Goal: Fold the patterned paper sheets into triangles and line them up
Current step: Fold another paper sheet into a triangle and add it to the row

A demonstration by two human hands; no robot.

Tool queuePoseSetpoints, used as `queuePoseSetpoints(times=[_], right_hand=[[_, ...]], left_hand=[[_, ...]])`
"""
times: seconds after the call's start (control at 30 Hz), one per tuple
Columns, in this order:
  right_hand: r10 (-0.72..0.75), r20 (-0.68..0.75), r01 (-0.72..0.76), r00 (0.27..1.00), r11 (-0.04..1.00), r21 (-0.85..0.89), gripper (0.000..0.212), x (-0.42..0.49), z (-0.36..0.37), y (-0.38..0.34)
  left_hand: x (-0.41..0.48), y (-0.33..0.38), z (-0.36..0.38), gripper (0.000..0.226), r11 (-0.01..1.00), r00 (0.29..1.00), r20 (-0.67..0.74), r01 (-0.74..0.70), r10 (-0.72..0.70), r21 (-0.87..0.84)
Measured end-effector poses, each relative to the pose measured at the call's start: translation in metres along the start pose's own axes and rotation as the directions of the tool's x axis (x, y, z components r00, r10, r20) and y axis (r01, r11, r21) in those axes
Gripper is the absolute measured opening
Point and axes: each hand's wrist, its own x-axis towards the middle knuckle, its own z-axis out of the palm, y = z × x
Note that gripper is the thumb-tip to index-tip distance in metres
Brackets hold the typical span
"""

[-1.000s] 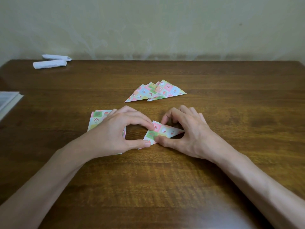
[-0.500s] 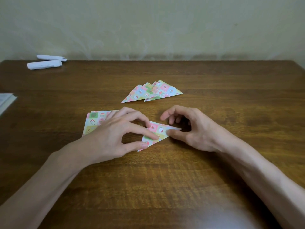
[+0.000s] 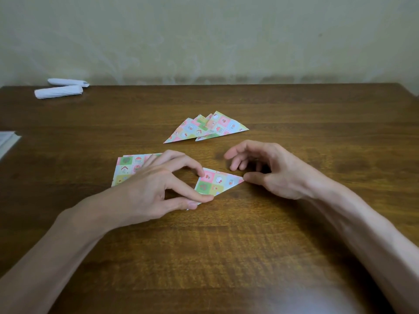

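- Your left hand (image 3: pixel 149 189) has its grip clamped on the small pastel-checked paper triangle (image 3: pixel 216 183). Thumb and forefinger pinch the near-left corner, and the middle finger rests on the top corner.
- Your right hand (image 3: pixel 272 171) has its grip apart, with the fingers loosely curled and lifted. Only the thumb touches the triangle's right-hand point.
- The fold itself looks made, so the step in hand is probably setting the crease before the piece joins the others.
- Hold the left corner pinned and run a right fingertip along the folded edge, outward from the pinned end, pressing down into the brown wooden desk (image 3: pixel 226 257).
- Check first that the two layers meet at the points (from here I cannot tell whether they sit flush). A crease set on a skewed fold is hard to undo.
- Press lightly, because paper this thin will likely skate on the polished wood.
- The triangle lies flat on the desk between your hands, just beside the stack of flat patterned paper sheets (image 3: pixel 127 166) that your left hand partly covers.
- The fan of folded patterned triangles (image 3: pixel 206 129) sits farther back toward the wall. Its pieces overlap rather than stand in a neat row, so it will want straightening.
- The triangle shows pink, green, blue and yellow squares, each with a tiny cartoon picture, and its points look crisp.
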Motion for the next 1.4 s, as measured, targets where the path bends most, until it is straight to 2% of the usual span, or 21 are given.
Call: queuePoseSetpoints(times=[0.13,0.17,0.23,0.3,0.37,0.4,0.47,0.6,0.67,0.77,0.83,1.07,1.17,1.27,1.33,1.4], right_hand=[[0.027,-0.001,-0.027,1.0,0.999,0.019,0.06,-0.001,-0.002,-0.001],[0.034,-0.012,-0.034,0.999,0.999,0.023,0.058,-0.002,-0.001,-0.002],[0.045,-0.08,-0.045,0.996,0.999,-0.007,0.038,-0.003,0.003,-0.005],[0.03,-0.172,-0.064,0.985,0.979,-0.192,0.024,-0.006,0.011,-0.008],[-0.018,-0.192,-0.072,0.981,0.89,-0.451,0.034,-0.008,0.021,-0.009],[-0.036,-0.196,-0.072,0.98,0.854,-0.515,0.036,-0.009,0.026,-0.01],[-0.057,-0.217,-0.066,0.975,0.852,-0.519,0.03,-0.01,0.032,-0.012],[-0.028,-0.242,-0.074,0.97,0.912,-0.402,0.02,-0.01,0.033,-0.012],[-0.016,-0.256,-0.083,0.967,0.925,-0.371,0.025,-0.011,0.034,-0.013],[-0.061,-0.27,-0.082,0.961,0.87,-0.486,0.055,-0.012,0.037,-0.014],[-0.07,-0.269,-0.086,0.961,0.845,-0.528,0.057,-0.011,0.038,-0.015],[-0.05,-0.307,-0.052,0.951,0.947,-0.316,0.017,-0.011,0.04,-0.015],[0.023,-0.301,-0.024,0.953,1.0,-0.001,0.01,-0.009,0.036,-0.018],[0.08,-0.342,0.028,0.936,0.954,0.298,0.013,-0.008,0.037,-0.02],[0.115,-0.384,0.059,0.916,0.909,0.412,0.015,-0.008,0.039,-0.021],[0.138,-0.41,0.076,0.902,0.882,0.465,0.015,-0.008,0.041,-0.021]], left_hand=[[-0.002,0.001,0.003,0.031,1.0,1.0,-0.022,-0.004,0.004,0.028],[-0.002,0.002,0.004,0.029,1.0,0.999,-0.047,0.0,0.001,0.026],[0.0,0.003,0.007,0.024,1.0,0.995,-0.094,0.016,-0.015,0.012],[0.003,0.005,0.009,0.024,1.0,0.99,-0.137,0.025,-0.026,-0.008],[0.005,0.004,0.01,0.023,0.999,0.985,-0.17,0.037,-0.039,-0.018],[0.005,0.003,0.011,0.025,0.999,0.981,-0.19,0.046,-0.049,-0.021],[0.006,0.002,0.011,0.034,0.997,0.97,-0.23,0.075,-0.078,-0.022],[0.006,0.002,0.01,0.058,0.988,0.961,-0.231,0.156,-0.154,-0.008],[0.007,0.002,0.009,0.069,0.982,0.959,-0.219,0.186,-0.18,0.007],[0.007,0.003,0.008,0.084,0.973,0.956,-0.205,0.225,-0.211,0.047],[0.006,0.003,0.008,0.088,0.967,0.953,-0.198,0.247,-0.229,0.069],[0.006,-0.001,0.004,0.093,0.96,0.959,-0.161,0.255,-0.235,0.119],[0.006,-0.001,0.005,0.09,0.961,0.948,-0.19,0.269,-0.254,0.057],[0.006,0.007,0.003,0.074,0.934,0.894,-0.285,0.3,-0.346,-0.194],[0.008,0.014,0.0,0.048,0.853,0.854,-0.302,0.264,-0.423,-0.45],[0.01,0.017,0.0,0.029,0.806,0.862,-0.287,0.206,-0.418,-0.555]])
